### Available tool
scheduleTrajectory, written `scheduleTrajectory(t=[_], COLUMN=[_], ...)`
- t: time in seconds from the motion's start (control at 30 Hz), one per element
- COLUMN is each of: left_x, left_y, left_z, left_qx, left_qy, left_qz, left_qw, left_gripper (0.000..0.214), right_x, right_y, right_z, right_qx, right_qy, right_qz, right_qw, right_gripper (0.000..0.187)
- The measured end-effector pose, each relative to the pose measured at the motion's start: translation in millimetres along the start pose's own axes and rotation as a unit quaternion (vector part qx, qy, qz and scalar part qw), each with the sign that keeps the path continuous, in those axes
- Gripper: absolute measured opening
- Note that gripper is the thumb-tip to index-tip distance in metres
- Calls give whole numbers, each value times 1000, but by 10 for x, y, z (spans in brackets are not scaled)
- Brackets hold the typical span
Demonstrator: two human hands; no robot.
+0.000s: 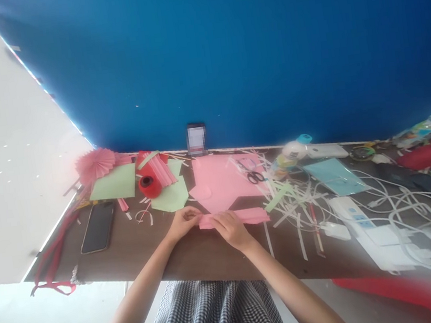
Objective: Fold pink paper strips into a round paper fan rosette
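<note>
A narrow folded strip of pink paper (246, 216) lies on the brown table (196, 254) in front of me. My left hand (184, 222) pinches the strip's left end with its fingers together. My right hand (230, 229) presses down on the strip near its middle, fingers curled on the paper. Just behind the strip lies a larger pink sheet (218, 182).
A black phone (97, 227), a red tape roll (149, 186), green sheets (114, 183), a pink paper fan (96, 164) and red ribbon (50, 268) lie left. Scissors (255, 176), white paper strips (297, 209), a glue bottle (295, 149), a power strip (360, 219) and cables lie right. A blue wall stands behind.
</note>
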State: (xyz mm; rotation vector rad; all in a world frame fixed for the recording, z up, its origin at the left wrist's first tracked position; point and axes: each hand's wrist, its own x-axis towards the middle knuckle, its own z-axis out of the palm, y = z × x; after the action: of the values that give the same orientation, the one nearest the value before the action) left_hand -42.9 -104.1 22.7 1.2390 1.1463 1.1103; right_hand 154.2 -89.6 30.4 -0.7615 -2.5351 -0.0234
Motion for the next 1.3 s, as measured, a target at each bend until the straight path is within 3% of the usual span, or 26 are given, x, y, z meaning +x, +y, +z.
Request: scheduleTrajectory(t=[0.2, 0.5, 0.63, 0.77, 0.97, 1.1, 1.3], left_x=[10, -43, -42, -9, 11, 6, 13], left_y=[-48, 22, 14, -16, -12, -32, -75], left_z=[24, 7, 37, 36, 19, 29, 15], left_qx=[-36, -29, -16, -6, -22, 24, 116], left_qy=[-3, -79, -58, -23, 16, 6, 40], left_qz=[-15, 10, 11, 15, 32, 47, 80], left_qw=[999, 996, 998, 1000, 999, 999, 989], left_gripper=[22, 26, 34, 26, 21, 15, 10], right_x=[40, 129, 166, 165, 65, 11, -32], right_y=[-11, 64, 93, 136, 157, 157, 203], right_z=[66, 59, 7, -70, -103, -39, 47], right_qx=[-3, 82, 114, 62, -80, -65, -25], right_qy=[-21, -43, -66, -78, -47, -23, -21], right_qz=[23, 135, 161, 136, 55, 56, 56], right_qw=[1000, 986, 978, 986, 994, 996, 998], right_gripper=[24, 11, 8, 7, 23, 24, 21])
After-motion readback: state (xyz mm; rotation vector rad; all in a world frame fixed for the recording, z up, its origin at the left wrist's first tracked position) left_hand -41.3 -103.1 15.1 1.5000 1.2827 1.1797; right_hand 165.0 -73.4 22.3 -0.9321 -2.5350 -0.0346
